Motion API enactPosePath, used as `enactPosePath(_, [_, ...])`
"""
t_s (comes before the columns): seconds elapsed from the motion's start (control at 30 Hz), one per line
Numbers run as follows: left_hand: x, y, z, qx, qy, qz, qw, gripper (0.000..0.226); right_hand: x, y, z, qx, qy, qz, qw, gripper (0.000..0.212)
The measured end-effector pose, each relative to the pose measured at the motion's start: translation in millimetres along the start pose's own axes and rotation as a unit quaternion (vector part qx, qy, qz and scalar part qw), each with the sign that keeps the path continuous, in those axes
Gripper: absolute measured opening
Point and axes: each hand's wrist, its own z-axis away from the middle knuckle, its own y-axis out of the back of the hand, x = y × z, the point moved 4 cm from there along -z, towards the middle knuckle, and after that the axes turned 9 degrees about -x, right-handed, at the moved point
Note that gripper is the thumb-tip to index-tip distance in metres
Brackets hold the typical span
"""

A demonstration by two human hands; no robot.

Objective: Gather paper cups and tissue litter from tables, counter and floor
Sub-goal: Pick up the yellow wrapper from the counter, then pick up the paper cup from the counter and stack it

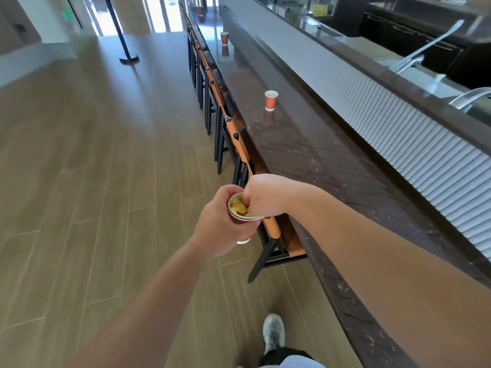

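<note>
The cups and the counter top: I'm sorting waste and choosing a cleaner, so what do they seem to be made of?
The cups, like the nearest one on the counter, look like paper: matte red wall, thin rolled white rim. The counter top looks like polished dark stone or a stone-look laminate: pale veining and a faint reflection under the cup. Which of the two, the view cannot settle.

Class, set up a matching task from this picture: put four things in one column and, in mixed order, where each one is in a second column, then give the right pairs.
Things:
1. stacked cups
2. yellow tissue
3. nearest cup on the counter
4. shoe

Places:
A. on the wooden floor
B. standing upright on the dark counter top
C. gripped in the left hand
D. inside the top held cup, under the right hand's fingers

Pairs: 1-C, 2-D, 3-B, 4-A
</note>
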Motion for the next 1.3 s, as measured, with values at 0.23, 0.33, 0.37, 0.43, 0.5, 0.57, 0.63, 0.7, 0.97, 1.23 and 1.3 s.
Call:
enactPosePath(0.23, [-16.9, 32.4, -40.0, 0.004, 0.016, 0.033, 0.999, 0.065, 31.7, 35.2, -17.7, 0.120, 0.057, -0.234, 0.963, 0.014])
enactPosePath(0.33, [-30.0, 48.5, -65.4, 0.010, 0.034, 0.066, 0.997, 0.068, 47.4, 49.7, -39.6, 0.192, 0.054, -0.299, 0.933, 0.015])
enactPosePath(0.37, [-34.2, 54.8, -74.6, 0.017, 0.036, 0.076, 0.996, 0.068, 55.0, 54.7, -47.9, 0.204, 0.048, -0.331, 0.920, 0.017])
enactPosePath(0.43, [-41.5, 68.8, -95.3, 0.034, 0.037, 0.095, 0.994, 0.067, 72.9, 64.4, -65.9, 0.206, 0.044, -0.425, 0.881, 0.019])
enactPosePath(0.5, [-47.5, 83.0, -119.2, 0.046, 0.040, 0.119, 0.991, 0.066, 91.6, 73.3, -84.9, 0.204, 0.043, -0.529, 0.823, 0.019])
enactPosePath(0.57, [-52.5, 95.7, -144.7, 0.054, 0.041, 0.139, 0.988, 0.067, 110.0, 80.5, -105.0, 0.212, 0.043, -0.614, 0.759, 0.017])
enactPosePath(0.63, [-56.8, 104.6, -168.4, 0.054, 0.039, 0.149, 0.987, 0.068, 125.2, 83.9, -124.0, 0.215, 0.039, -0.663, 0.716, 0.018])
enactPosePath(0.7, [-58.5, 110.6, -189.8, 0.046, 0.037, 0.145, 0.988, 0.070, 137.8, 85.2, -140.5, 0.216, 0.027, -0.697, 0.683, 0.017])
enactPosePath(0.97, [-71.3, 154.0, -264.6, 0.054, 0.026, 0.154, 0.986, 0.067, 166.5, 125.3, -199.7, 0.280, -0.017, -0.741, 0.611, 0.018])
enactPosePath(1.23, [-125.4, 212.3, -327.7, 0.034, 0.033, 0.181, 0.982, 0.070, 160.9, 163.9, -277.5, 0.284, -0.043, -0.737, 0.612, 0.018])
enactPosePath(1.3, [-138.8, 231.4, -347.0, 0.016, 0.032, 0.183, 0.982, 0.070, 153.3, 173.6, -299.3, 0.293, -0.053, -0.739, 0.604, 0.018])
